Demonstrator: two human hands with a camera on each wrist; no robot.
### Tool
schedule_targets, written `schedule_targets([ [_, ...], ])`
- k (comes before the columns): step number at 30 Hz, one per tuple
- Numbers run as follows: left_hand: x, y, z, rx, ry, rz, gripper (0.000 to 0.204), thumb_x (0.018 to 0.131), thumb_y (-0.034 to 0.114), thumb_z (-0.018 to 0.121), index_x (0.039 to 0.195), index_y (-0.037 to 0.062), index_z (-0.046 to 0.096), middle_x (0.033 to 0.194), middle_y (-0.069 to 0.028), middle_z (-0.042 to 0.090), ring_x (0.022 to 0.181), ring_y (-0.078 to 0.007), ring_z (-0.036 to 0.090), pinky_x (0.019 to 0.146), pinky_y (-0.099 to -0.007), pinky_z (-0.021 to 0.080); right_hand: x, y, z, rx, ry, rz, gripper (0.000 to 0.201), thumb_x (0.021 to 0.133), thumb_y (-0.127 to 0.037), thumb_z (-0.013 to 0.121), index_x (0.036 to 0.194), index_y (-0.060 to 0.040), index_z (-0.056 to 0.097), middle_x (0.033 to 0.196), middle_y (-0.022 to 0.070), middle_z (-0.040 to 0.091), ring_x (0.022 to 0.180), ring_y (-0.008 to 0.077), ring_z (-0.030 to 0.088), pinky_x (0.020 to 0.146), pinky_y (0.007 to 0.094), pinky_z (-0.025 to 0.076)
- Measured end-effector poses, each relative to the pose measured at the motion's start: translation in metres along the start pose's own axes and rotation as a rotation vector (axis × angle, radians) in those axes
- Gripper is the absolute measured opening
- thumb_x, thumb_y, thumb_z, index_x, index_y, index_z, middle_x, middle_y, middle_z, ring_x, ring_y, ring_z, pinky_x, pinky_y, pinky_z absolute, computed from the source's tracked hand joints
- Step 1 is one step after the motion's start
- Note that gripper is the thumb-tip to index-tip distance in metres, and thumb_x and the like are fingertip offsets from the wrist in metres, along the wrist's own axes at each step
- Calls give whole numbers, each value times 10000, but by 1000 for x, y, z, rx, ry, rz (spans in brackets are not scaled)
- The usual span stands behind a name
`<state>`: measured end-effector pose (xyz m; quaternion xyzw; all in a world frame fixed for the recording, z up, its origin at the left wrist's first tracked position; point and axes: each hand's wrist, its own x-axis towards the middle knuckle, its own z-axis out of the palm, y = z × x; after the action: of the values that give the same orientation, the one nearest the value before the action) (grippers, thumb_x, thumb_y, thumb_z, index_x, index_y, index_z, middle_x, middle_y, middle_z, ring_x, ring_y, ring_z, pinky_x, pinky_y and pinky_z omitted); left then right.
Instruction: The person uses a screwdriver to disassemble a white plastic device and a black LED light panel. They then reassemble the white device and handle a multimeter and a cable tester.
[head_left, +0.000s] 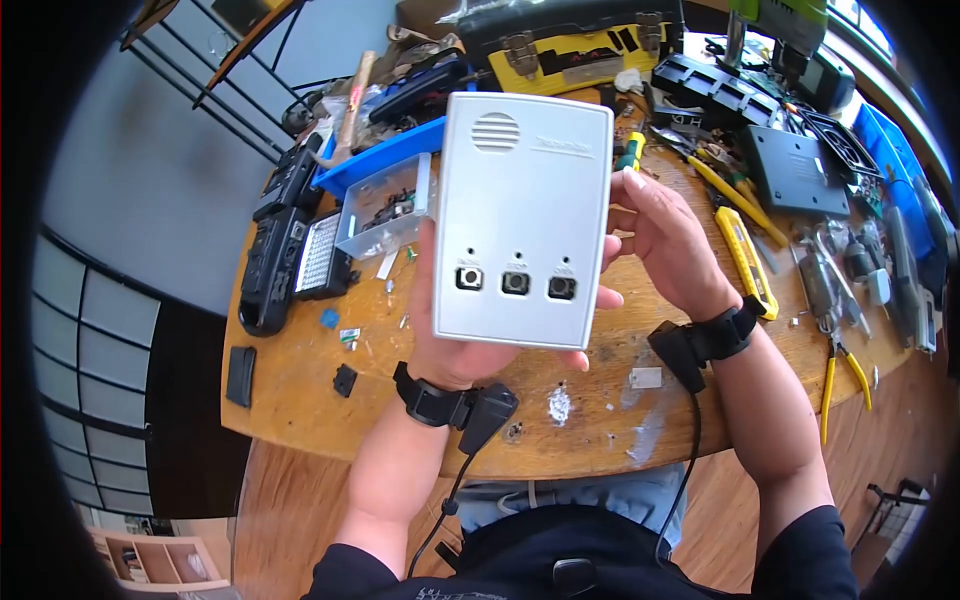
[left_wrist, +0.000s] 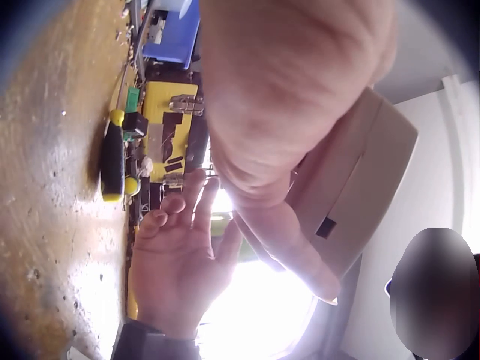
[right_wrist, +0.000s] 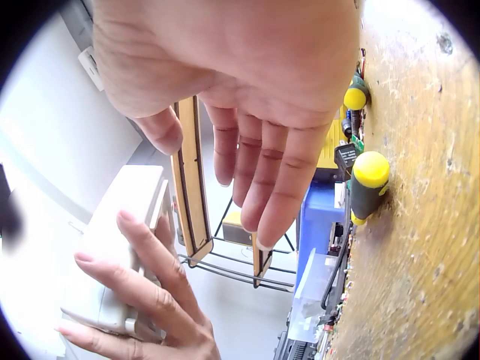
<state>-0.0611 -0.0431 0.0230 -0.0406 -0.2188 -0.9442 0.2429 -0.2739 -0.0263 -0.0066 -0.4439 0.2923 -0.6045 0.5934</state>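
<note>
A white plastic box (head_left: 525, 205) with a round slotted grille, three small square buttons and a small hole over each faces up towards the head camera. My left hand (head_left: 450, 360) holds it from beneath and behind, its palm mostly hidden by the box. The left wrist view shows the thumb of this hand (left_wrist: 292, 97) along the box's side (left_wrist: 352, 187), near a small dark slot. Just off the box's right edge is my right hand (head_left: 680, 240), holding nothing. Its fingers (right_wrist: 259, 169) are extended and apart from the box in the right wrist view.
A clear bin (head_left: 385, 205) of small parts and a blue tray (head_left: 350, 170) stand left of the box. Behind is a black-and-yellow toolbox (head_left: 570, 60). A yellow utility knife (head_left: 745, 260), pliers (head_left: 835, 375) and a grey case (head_left: 795, 170) lie to the right.
</note>
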Motion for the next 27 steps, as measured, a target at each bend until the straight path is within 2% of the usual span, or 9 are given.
schedule_targets([
  [6, -5, -7, -30, 364, 82, 46, 882, 873, 721, 334, 1494, 110, 193, 1412, -223, 397, 1184, -483, 493, 745, -607, 540, 1, 0, -2, 46, -43, 27, 542, 972, -496, 436, 1170, -7, 563, 1059, 100, 602, 784, 136, 598, 661, 285, 534],
  [7, -7, -12, -30, 503, 228, 102, 945, 846, 745, 341, 1484, 64, 196, 1402, -292, 373, 1160, -447, 520, 669, -580, 572, 1, 3, -1, 47, -40, 38, 542, 972, -496, 436, 1170, -7, 563, 1059, 100, 602, 784, 136, 598, 661, 285, 534],
  [10, -13, -15, -34, 588, 296, 102, 920, 850, 731, 373, 1482, 80, 219, 1408, -244, 396, 1185, -430, 510, 739, -612, 549, 2, 5, 0, -81, 14, 56, 556, 961, -517, 449, 1179, -18, 561, 1054, 86, 603, 855, 128, 595, 672, 284, 527],
  [12, -17, -14, -39, 554, 319, 104, 899, 842, 692, 467, 1478, 97, 244, 1415, -206, 406, 1212, -418, 495, 811, -641, 512, 1, 5, 1, -144, 8, 42, 554, 936, -500, 521, 1216, -22, 538, 1090, 72, 606, 936, 122, 582, 730, 278, 515],
  [14, -22, -13, -45, 456, 233, 85, 820, 860, 526, 604, 1444, 51, 282, 1355, -185, 465, 1178, -345, 532, 873, -592, 500, 1, 7, 2, -182, -6, 31, 551, 914, -450, 583, 1252, -22, 505, 1122, 71, 601, 987, 128, 575, 790, 284, 506],
  [15, -25, -9, -47, 497, 270, 48, 871, 824, 508, 663, 1441, 27, 280, 1359, -167, 463, 1209, -297, 511, 946, -505, 474, 1, 6, 2, -216, -22, 11, 575, 892, -399, 646, 1289, -22, 471, 1154, 70, 596, 1037, 134, 568, 850, 290, 497],
  [16, -27, -7, -48, 487, 263, 58, 871, 824, 508, 663, 1441, 27, 280, 1359, -167, 463, 1209, -297, 511, 946, -505, 474, 0, 4, 5, -230, -26, 17, 575, 892, -399, 646, 1289, -22, 471, 1154, 70, 596, 1037, 134, 568, 850, 290, 497],
  [19, -28, -6, -44, 577, 318, -6, 965, 772, 542, 707, 1434, -13, 279, 1368, -146, 454, 1262, -228, 454, 1028, -336, 381, -2, -2, 11, -153, -37, 44, 728, 804, -260, 772, 1360, -27, 365, 1227, 83, 562, 1146, 170, 546, 976, 333, 455],
  [27, -27, -3, -46, 456, 267, -37, 948, 780, 551, 697, 1443, 15, 283, 1385, -136, 436, 1272, -210, 442, 1036, -341, 376, -3, 1, 14, -162, 37, -28, 744, 767, -289, 799, 1329, -21, 392, 1221, 85, 547, 1146, 181, 532, 976, 345, 437],
])
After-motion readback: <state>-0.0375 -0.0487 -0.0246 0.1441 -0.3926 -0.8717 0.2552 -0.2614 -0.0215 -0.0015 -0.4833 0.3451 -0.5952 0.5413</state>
